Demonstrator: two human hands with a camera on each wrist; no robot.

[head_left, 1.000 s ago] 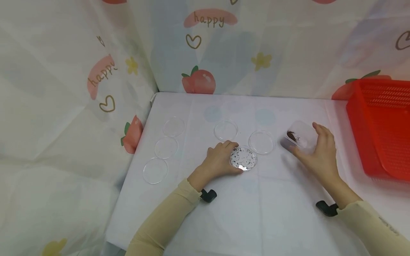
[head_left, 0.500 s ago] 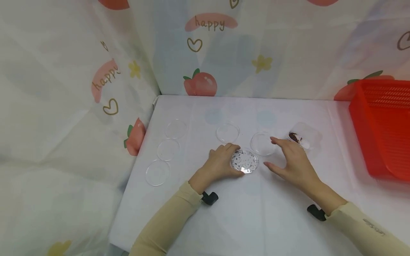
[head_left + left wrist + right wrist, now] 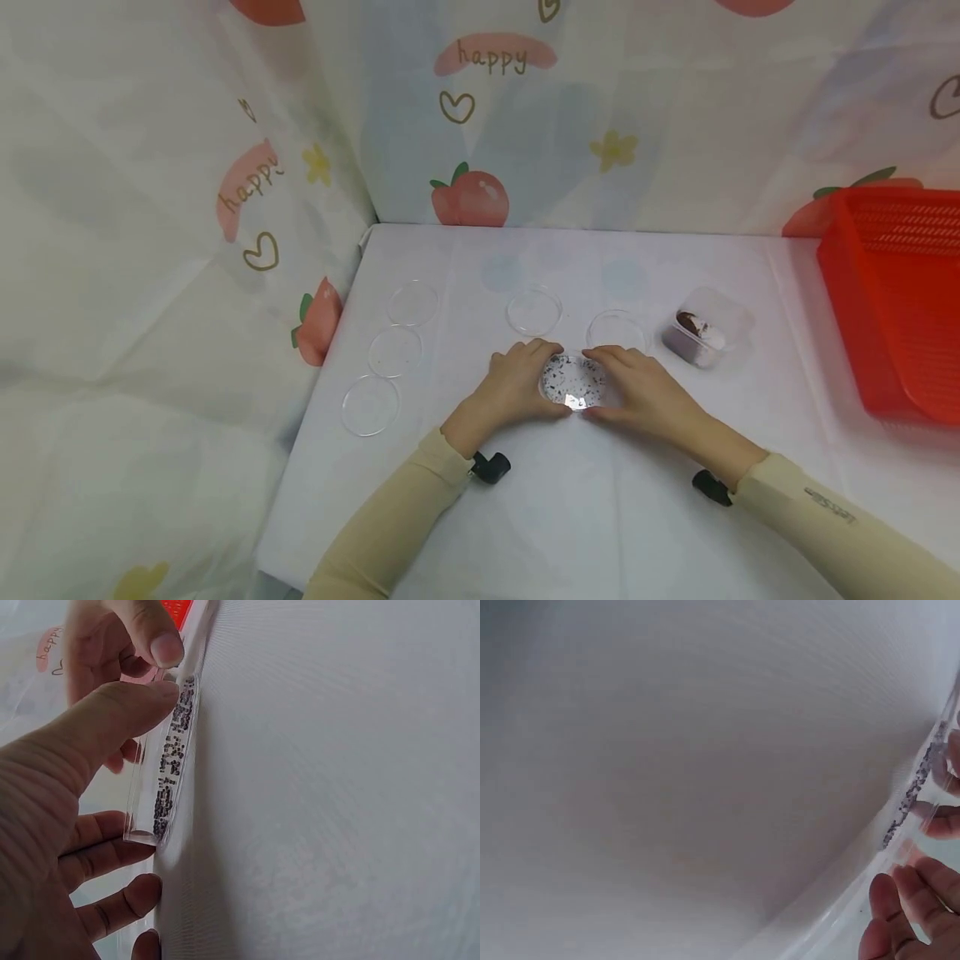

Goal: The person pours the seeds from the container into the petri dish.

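Observation:
A clear round dish strewn with black specks lies on the white table. My left hand grips its left rim, thumb at the near side and fingers at the far side. My right hand grips the right rim the same way. In the left wrist view the dish shows edge-on, with my thumb pressed on its rim and a finger of the other hand beyond. In the right wrist view only the dish's edge and some fingertips show.
Three empty clear dishes lie in a column at the left, and two more just behind the hands. A small clear tub with brown matter stands to the right. A red basket fills the right edge.
My right hand has let go of the small tub and moved left to take the speckled dish's right rim. The left hand has stayed on the dish.

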